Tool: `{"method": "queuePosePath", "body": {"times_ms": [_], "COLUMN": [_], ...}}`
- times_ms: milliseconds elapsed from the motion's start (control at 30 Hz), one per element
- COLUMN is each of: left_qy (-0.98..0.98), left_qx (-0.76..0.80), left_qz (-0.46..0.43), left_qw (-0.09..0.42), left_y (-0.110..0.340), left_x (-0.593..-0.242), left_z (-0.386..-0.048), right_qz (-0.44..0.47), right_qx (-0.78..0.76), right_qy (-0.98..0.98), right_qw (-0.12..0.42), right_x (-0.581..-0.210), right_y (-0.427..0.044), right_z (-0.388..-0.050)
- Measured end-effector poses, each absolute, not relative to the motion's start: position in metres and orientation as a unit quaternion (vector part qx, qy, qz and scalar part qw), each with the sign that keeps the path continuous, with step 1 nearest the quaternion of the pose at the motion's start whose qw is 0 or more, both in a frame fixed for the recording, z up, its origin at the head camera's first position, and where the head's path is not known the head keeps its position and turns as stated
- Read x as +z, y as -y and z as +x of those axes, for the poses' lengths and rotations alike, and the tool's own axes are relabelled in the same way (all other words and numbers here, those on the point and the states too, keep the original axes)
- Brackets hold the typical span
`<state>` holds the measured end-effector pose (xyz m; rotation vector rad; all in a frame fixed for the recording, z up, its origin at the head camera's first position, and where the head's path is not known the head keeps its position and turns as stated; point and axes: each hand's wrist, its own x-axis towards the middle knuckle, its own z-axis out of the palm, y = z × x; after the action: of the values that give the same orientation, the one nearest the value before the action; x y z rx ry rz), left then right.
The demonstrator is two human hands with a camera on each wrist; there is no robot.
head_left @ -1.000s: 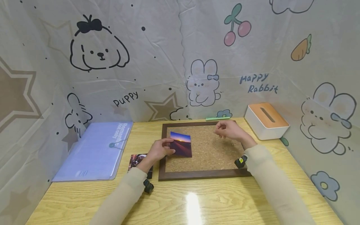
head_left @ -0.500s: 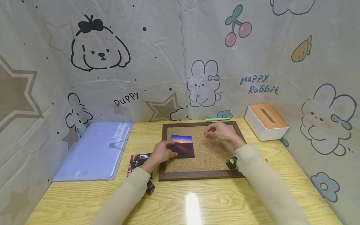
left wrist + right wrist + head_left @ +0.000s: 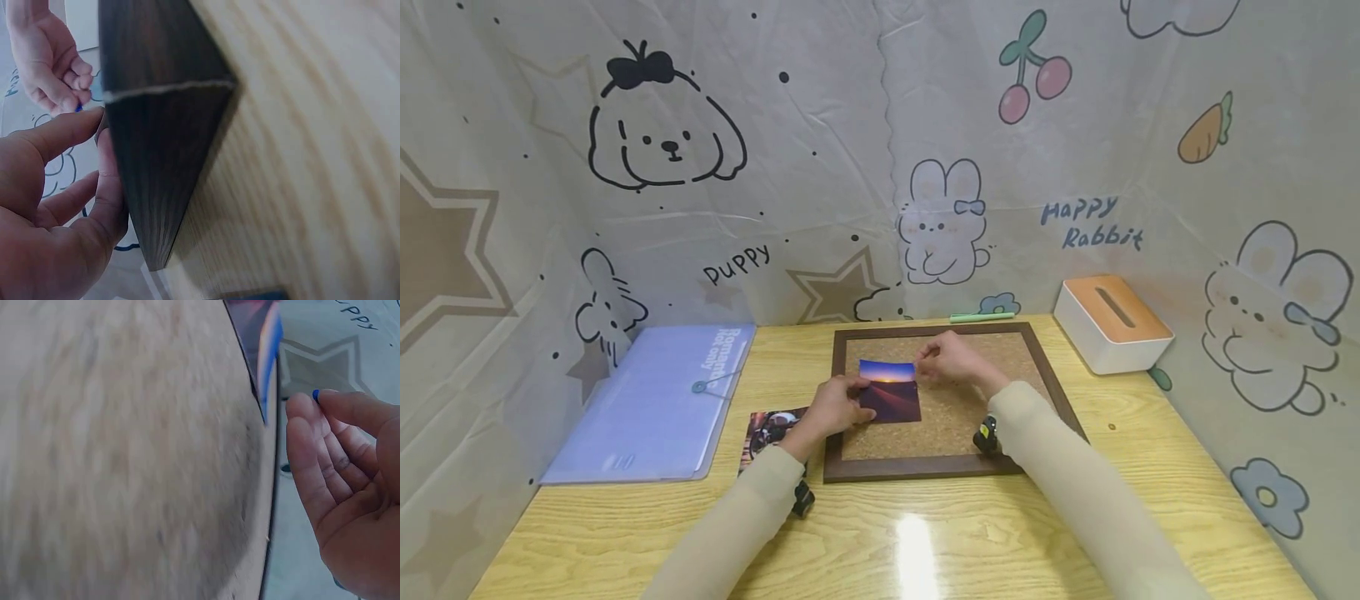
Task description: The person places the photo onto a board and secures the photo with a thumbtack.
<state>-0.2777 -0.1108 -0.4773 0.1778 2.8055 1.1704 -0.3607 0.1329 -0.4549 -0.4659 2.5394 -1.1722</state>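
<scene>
In the head view a sunset photo [image 3: 892, 402] lies over the left part of a dark-framed cork board [image 3: 925, 468]. My left hand [image 3: 838, 405] holds the photo by its left edge, between thumb and fingers. Close to the photo's top right corner, my right hand [image 3: 955, 360] pinches a tiny blue push pin [image 3: 316, 395]; only its blue end shows in the right wrist view. There the photo's corner curls up off the cork, apart from the fingertips. The left wrist view shows the left fingers by the frame's edge, the photo mostly hidden.
A second photo [image 3: 765, 433] lies left of the board, partly under the left forearm. A blue-tinted document folder [image 3: 640, 408] is at the far left. Behind the board lies a green stick-like pen [image 3: 981, 317]; a tissue box [image 3: 1112, 325] stands at the back right.
The right hand has moved left across the board to the photo's upper right corner. My left hand has shifted the photo slightly right and down onto the cork.
</scene>
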Motion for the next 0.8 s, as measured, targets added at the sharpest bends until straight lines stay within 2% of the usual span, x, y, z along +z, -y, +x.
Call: {"method": "queuePosePath", "body": {"times_ms": [467,800], "left_qy": [-0.927,-0.930], "left_qx": [0.366,0.359], "left_qz": [0.065,0.069], "left_qw": [0.034,0.029], "left_y": [0.110,0.111], "left_x": [-0.478,-0.481], "left_z": [-0.278,-0.280], "right_qz": [-0.168,-0.153], "right_qx": [-0.432,-0.365], "right_qy": [-0.868,-0.902], "right_qw": [0.179,0.171], "right_x": [-0.471,-0.473], "right_y": [-0.096,-0.082], "right_z": [-0.372,-0.382]}}
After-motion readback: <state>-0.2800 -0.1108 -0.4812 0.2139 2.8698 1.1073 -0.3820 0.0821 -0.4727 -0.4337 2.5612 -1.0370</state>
